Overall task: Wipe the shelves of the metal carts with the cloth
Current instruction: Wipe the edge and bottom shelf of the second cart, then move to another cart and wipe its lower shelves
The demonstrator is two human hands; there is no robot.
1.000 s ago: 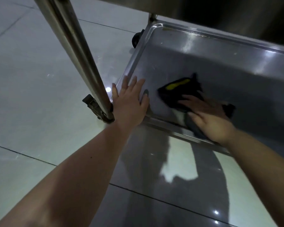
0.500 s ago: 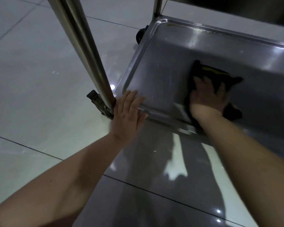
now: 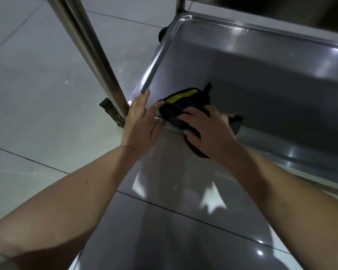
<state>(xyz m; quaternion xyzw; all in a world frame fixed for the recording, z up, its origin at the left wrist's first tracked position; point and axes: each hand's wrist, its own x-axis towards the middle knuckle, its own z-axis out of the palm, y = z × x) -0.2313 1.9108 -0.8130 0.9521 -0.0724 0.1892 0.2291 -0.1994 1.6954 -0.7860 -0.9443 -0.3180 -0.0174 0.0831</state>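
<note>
The bottom shelf (image 3: 261,61) of a stainless steel cart lies low above the floor, with a raised rim. A dark cloth (image 3: 185,103) with a yellow patch is bunched at the shelf's near left corner, draped over the front rim. My right hand (image 3: 209,129) lies on top of the cloth with fingers spread, pressing it onto the rim. My left hand (image 3: 141,117) rests on the corner rim beside the cart post (image 3: 90,49), fingers straight, its fingertips touching the cloth's left edge.
A caster wheel with a brake (image 3: 111,112) sits under the near corner, another wheel (image 3: 162,35) at the far corner. An upper shelf (image 3: 281,8) overhangs at the top right. Glossy grey floor tiles (image 3: 37,94) surround the cart.
My right hand has dragged the cloth from the middle of the shelf back to the near left corner and over the front rim. My left hand has stayed at the corner.
</note>
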